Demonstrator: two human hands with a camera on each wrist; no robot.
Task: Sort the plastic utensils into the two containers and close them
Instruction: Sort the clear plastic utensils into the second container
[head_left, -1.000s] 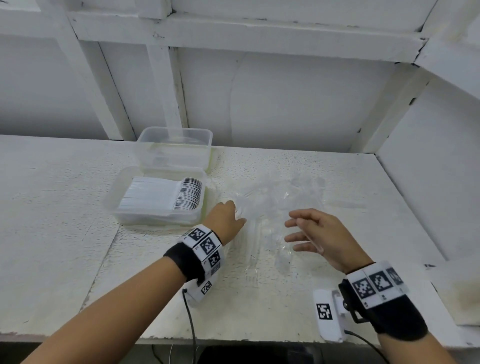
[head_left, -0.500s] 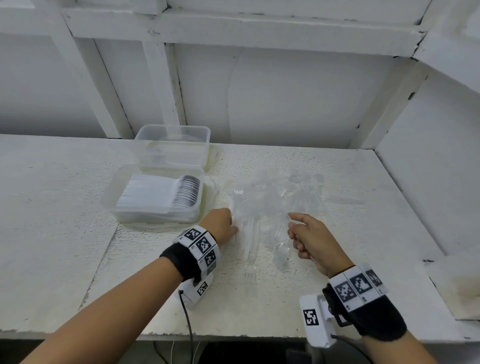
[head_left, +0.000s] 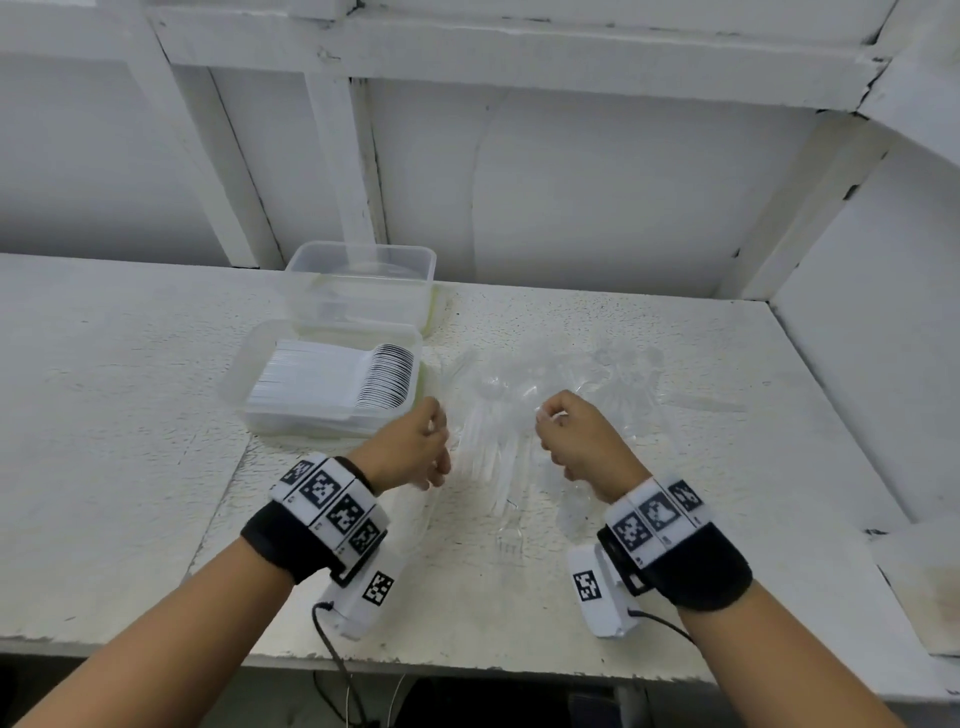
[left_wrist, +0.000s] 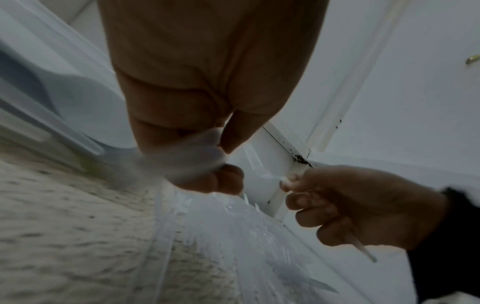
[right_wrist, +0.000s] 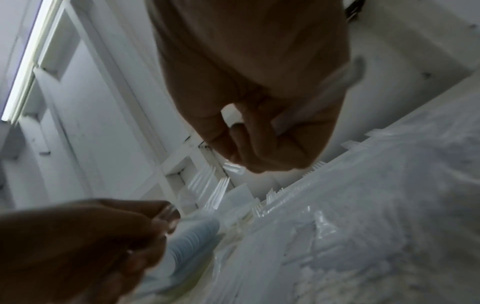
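The sorting looks roughly half done. On the table (head_left: 130, 415), the nearer container (head_left: 244, 384) on the left already holds a tight, neat row of white utensils (head_left: 332, 384), their bowls stacked toward the right end. The farther container (head_left: 361, 280), touching it from behind, appears to hold nothing yet, though its clear walls make that hard to judge. Neither container has a lid on, and no lid can be made out anywhere.

A loose pile of clear utensils (head_left: 545, 395), forks among them, is spread across the table just right of the containers, so that whole group is still to go. The left hand (head_left: 410, 447) is curled around a small bunch of clear pieces at the pile's left edge. The right hand (head_left: 576, 441) is closed on a single clear utensil, its handle poking out below the fist in the left wrist view. Both hands are just above the pile.
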